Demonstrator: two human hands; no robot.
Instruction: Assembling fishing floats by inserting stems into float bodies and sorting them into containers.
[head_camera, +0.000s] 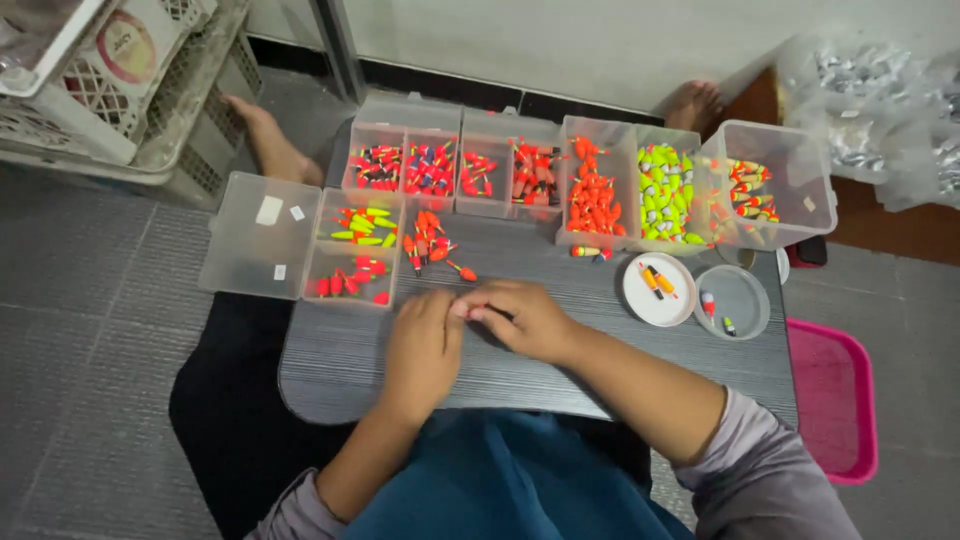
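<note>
My left hand (422, 350) and my right hand (520, 318) meet at the middle of a small dark grey table (330, 365); their fingertips pinch a small pinkish piece between them, mostly hidden. Just beyond the fingers lies a loose pile of orange-and-red fishing floats (430, 243), one float (462, 270) apart and nearest my hands. An open clear box (352, 247) at the left holds yellow-green and red floats.
A row of clear boxes (500, 170) of orange, red and yellow floats lines the table's far edge. A white lid (658, 290) and a clear round tub (733, 300) sit at right. A pink tray (835, 395) lies on the floor; white crates (110, 80) stand far left.
</note>
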